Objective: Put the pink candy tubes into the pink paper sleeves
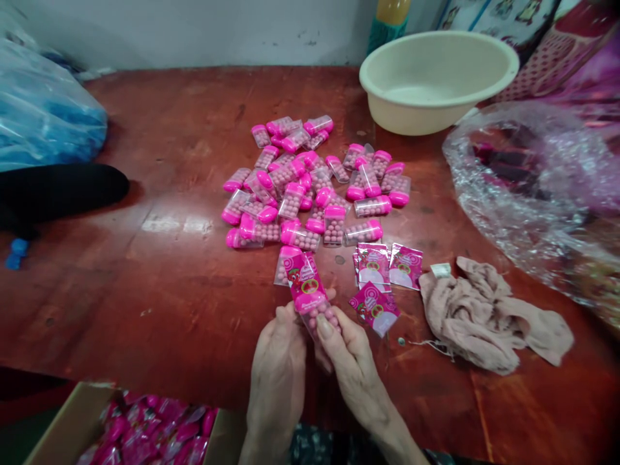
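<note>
My left hand (278, 361) and my right hand (351, 361) meet near the table's front edge, both closed on one clear candy tube (320, 313) with a pink cap and pink balls inside. A pink printed sleeve (304, 279) sits over the tube's far end. A pile of several such pink-capped tubes (310, 181) lies on the red table (159, 258) beyond my hands. Several flat pink sleeves (382, 268) lie just right of my hands.
A cream plastic basin (436, 77) stands at the back right. A crumpled clear plastic bag (533, 181) lies right, a beige cloth (484, 313) before it. A blue bag (39, 116) and a dark sleeve (58, 190) are at left. A cardboard box (140, 429) of pink packs sits at bottom left.
</note>
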{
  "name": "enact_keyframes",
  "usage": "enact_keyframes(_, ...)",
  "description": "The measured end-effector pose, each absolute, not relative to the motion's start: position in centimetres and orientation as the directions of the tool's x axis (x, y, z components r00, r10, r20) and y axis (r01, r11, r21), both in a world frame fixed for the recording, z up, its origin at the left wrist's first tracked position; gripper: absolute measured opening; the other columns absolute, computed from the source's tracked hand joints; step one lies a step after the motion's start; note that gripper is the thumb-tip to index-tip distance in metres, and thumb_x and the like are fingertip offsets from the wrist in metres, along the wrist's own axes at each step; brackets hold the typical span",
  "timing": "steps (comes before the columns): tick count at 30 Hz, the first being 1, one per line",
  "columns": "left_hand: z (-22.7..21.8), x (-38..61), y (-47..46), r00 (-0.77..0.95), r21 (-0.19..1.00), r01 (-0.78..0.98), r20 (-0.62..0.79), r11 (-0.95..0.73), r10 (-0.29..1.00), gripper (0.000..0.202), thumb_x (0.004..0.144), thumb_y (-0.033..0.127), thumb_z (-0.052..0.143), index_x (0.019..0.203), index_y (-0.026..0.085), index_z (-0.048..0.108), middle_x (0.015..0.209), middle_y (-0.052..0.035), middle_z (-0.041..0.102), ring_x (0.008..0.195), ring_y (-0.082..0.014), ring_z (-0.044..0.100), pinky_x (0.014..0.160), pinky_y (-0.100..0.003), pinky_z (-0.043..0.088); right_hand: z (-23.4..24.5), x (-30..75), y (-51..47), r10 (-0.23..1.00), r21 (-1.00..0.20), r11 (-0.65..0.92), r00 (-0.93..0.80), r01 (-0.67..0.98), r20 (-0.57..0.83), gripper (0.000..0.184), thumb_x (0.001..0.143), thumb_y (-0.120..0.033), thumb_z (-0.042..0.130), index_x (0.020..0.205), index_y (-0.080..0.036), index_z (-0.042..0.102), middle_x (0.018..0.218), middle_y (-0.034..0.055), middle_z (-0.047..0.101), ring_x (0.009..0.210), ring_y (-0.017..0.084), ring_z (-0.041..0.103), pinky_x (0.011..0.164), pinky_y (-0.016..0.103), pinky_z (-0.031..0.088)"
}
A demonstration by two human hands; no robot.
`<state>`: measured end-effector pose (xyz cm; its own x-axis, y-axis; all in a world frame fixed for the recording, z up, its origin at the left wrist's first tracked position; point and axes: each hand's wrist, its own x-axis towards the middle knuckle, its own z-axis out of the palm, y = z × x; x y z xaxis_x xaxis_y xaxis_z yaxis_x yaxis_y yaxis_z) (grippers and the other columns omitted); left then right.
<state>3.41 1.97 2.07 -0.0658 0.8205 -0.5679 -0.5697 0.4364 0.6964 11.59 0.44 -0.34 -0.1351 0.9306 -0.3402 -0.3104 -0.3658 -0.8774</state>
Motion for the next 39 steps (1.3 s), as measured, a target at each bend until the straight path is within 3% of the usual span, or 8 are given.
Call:
enact_keyframes(4,1.8,3.0,2.1,-0.115,0.742,-0.526,-0.546,0.415,0.830,0.022,0.078,0.030,0.063,0.088,0.013,0.074,0.090,-0.0102,0.074,0.087,-0.0196,0.067,0.081,-0.026,0.050,-0.4,11.5,0.4,0.931,-0.880,-0.365,-0.135,-0.305,-0.340,0.022,0.091,-0.038,0.047,0.082,-0.018,0.052,0.067,-0.0032,0.045,0.055,0.008,0.038,0.049,0.020,0.034)
enact_keyframes(11,1.9,3.9,1.0,-0.125,0.743,-0.512,-0.561,0.431,0.818,0.023,0.083,0.031,0.058,0.092,0.017,0.073,0.093,-0.0083,0.074,0.091,-0.0199,0.066,0.080,-0.027,0.051,-0.6,11.3,-1.0,0.941,-0.941,-0.337,0.054,0.036,-0.335,0.023,0.088,-0.040,0.050,0.097,-0.021,0.060,0.073,0.0015,0.058,0.067,0.015,0.053,0.062,0.025,0.042)
enact_keyframes(15,2.3,3.1,1.6,-0.065,0.704,-0.546,-0.577,0.455,0.814,0.023,0.079,0.028,0.063,0.094,0.014,0.073,0.092,-0.0111,0.073,0.090,-0.0227,0.066,0.080,-0.030,0.051,-0.2,11.5,-0.4,0.932,-0.913,-0.363,-0.070,-0.186,-0.357,0.021,0.090,-0.040,0.049,0.087,-0.020,0.056,0.069,-0.0012,0.051,0.058,0.011,0.047,0.053,0.022,0.038)
enact_keyframes(19,2.5,2.1,2.0,-0.078,0.712,-0.566,-0.548,0.416,0.833,0.024,0.078,0.025,0.064,0.098,0.015,0.072,0.094,-0.0108,0.073,0.090,-0.0226,0.066,0.082,-0.032,0.051,0.0,11.3,0.1,0.873,-0.737,-0.483,-0.330,-0.474,-0.360,0.027,0.092,-0.043,0.043,0.078,-0.020,0.046,0.059,-0.0078,0.031,0.042,0.005,0.024,0.039,0.019,0.024)
enact_keyframes(21,2.6,2.0,2.0,-0.125,0.733,-0.560,-0.536,0.386,0.835,0.022,0.076,0.024,0.065,0.096,0.015,0.073,0.093,-0.0100,0.073,0.090,-0.0222,0.066,0.083,-0.032,0.050,-0.2,11.1,-0.1,0.882,-0.789,-0.463,-0.297,-0.404,-0.366,0.028,0.092,-0.043,0.043,0.078,-0.019,0.047,0.059,-0.0072,0.033,0.045,0.006,0.026,0.041,0.019,0.025)
enact_keyframes(27,2.4,2.8,1.8,-0.150,0.704,-0.563,-0.602,0.433,0.784,0.016,0.071,0.021,0.070,0.083,0.013,0.074,0.085,-0.0100,0.074,0.086,-0.0228,0.067,0.087,-0.034,0.048,-0.6,11.2,-0.7,0.955,-0.954,-0.287,-0.047,0.089,-0.292,0.020,0.092,-0.038,0.044,0.090,-0.022,0.056,0.069,-0.0009,0.054,0.060,0.013,0.049,0.052,0.022,0.036)
enact_keyframes(34,1.9,2.3,1.8,-0.043,0.642,-0.592,-0.629,0.488,0.776,0.020,0.072,0.021,0.069,0.090,0.013,0.074,0.092,-0.0125,0.074,0.088,-0.0228,0.067,0.083,-0.032,0.050,-0.3,11.5,0.1,0.958,-0.958,-0.280,-0.049,0.069,-0.284,0.018,0.089,-0.036,0.048,0.082,-0.021,0.055,0.067,-0.0010,0.053,0.058,0.012,0.048,0.053,0.022,0.038)
enact_keyframes(39,2.1,2.7,1.7,-0.074,0.668,-0.587,-0.607,0.457,0.791,0.024,0.074,0.027,0.067,0.094,0.013,0.073,0.096,-0.0137,0.073,0.091,-0.0243,0.066,0.081,-0.033,0.051,-0.4,11.9,-0.5,0.931,-0.934,-0.357,-0.087,-0.029,-0.354,0.028,0.089,-0.044,0.045,0.095,-0.020,0.059,0.078,0.0024,0.057,0.067,0.014,0.052,0.055,0.023,0.042)
